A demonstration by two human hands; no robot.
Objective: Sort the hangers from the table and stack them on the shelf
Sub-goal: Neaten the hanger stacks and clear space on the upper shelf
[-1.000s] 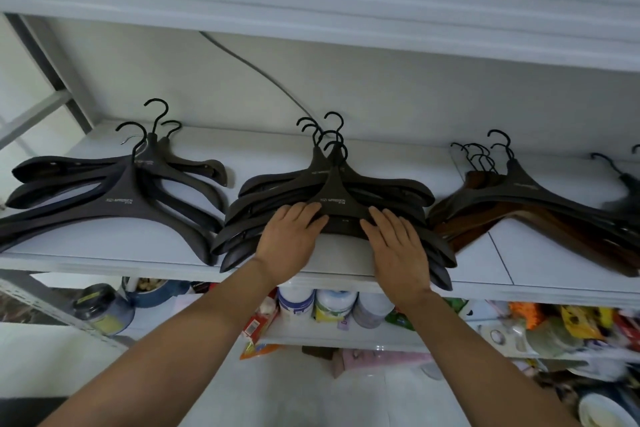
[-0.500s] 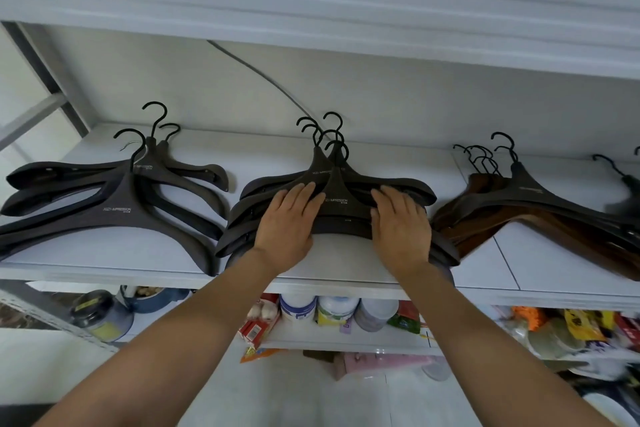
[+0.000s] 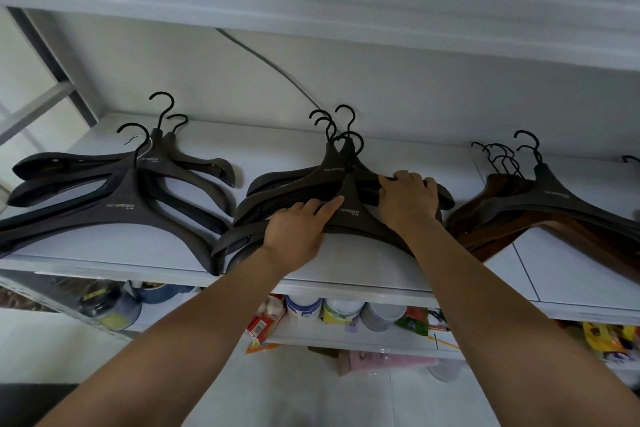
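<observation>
Three piles of hangers lie on the white shelf (image 3: pixel 277 142). The middle stack of dark grey hangers (image 3: pixel 332 170) has its hooks pointing at the back wall. My left hand (image 3: pixel 298 229) rests flat on the stack's left arm, fingers straight, forefinger reaching toward the top hanger's neck. My right hand (image 3: pixel 407 198) lies on the right arm of the stack with its fingers curled over the upper hangers. A second dark grey pile (image 3: pixel 117 204) sits to the left, and a brown and dark pile (image 3: pixel 540 208) to the right.
A grey cable (image 3: pixel 270 62) runs down the back wall behind the middle stack. The lower shelf holds cans (image 3: pixel 343 310), packets and a jar (image 3: pixel 107 308). A metal shelf post (image 3: pixel 45 55) stands at the left. Another shelf board hangs close overhead.
Both hands have slid farther up the middle stack toward the wall. The right hand's fingers now curl over the upper hangers, and the stack has shifted slightly back on the shelf.
</observation>
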